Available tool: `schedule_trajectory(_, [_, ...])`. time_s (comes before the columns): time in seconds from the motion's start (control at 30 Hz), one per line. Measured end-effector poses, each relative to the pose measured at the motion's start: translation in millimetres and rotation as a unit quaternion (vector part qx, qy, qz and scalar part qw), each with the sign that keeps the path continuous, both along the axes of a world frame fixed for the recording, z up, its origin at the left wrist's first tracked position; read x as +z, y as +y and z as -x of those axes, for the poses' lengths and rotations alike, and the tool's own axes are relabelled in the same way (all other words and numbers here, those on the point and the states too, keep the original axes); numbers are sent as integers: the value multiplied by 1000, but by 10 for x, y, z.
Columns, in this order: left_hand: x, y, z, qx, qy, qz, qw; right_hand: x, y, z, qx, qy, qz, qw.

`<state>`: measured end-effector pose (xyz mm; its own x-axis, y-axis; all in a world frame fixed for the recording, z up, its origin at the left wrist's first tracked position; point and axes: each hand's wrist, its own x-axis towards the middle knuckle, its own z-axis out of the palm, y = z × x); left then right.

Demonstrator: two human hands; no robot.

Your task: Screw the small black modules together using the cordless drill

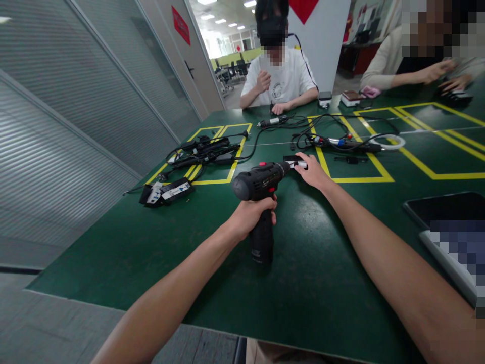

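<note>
A black cordless drill [261, 182] with red switches stands upright in my left hand [252, 215], whose fingers are wrapped round its grip. Its chuck points forward and to the right. Just past the tip lies a small black-and-white piece [293, 161], low over the table or on it; which one I cannot tell. My right hand [311, 171] has its fingers closed on the right end of this piece. The drill's nose partly overlaps the piece, so whether the bit touches it is hidden.
The green table [212, 227] carries yellow tape outlines. Bundled black cables and tools [212, 151] lie at left, beside a black box with white labels [166, 192]. More cabled tools [337, 142] lie at right, with a dark tablet-like device [447, 210] nearer. Two people sit opposite.
</note>
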<state>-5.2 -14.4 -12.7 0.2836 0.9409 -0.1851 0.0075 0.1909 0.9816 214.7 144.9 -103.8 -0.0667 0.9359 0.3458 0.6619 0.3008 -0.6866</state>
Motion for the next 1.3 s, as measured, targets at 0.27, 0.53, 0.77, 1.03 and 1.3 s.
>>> schedule_trajectory(0.27, [10,-8,5,3,9,13,1000,-16,14,3,1,2,-5,1000])
schedule_trajectory(0.53, [11,-11,0,8,1,17,1000,-24,19,0,4,1,-9,1000])
schedule_trajectory(0.77, [-4,-8,3,5,-3,22,1000,-13,9,4,3,-1,-5,1000])
schedule_trajectory(1.03, [23,-14,-5,12,-5,29,999,-2,-2,1,1,-3,-1,1000])
schedule_trajectory(1.3, [17,-15,1,13,-6,31,999,4,-8,-1,3,-1,-3,1000])
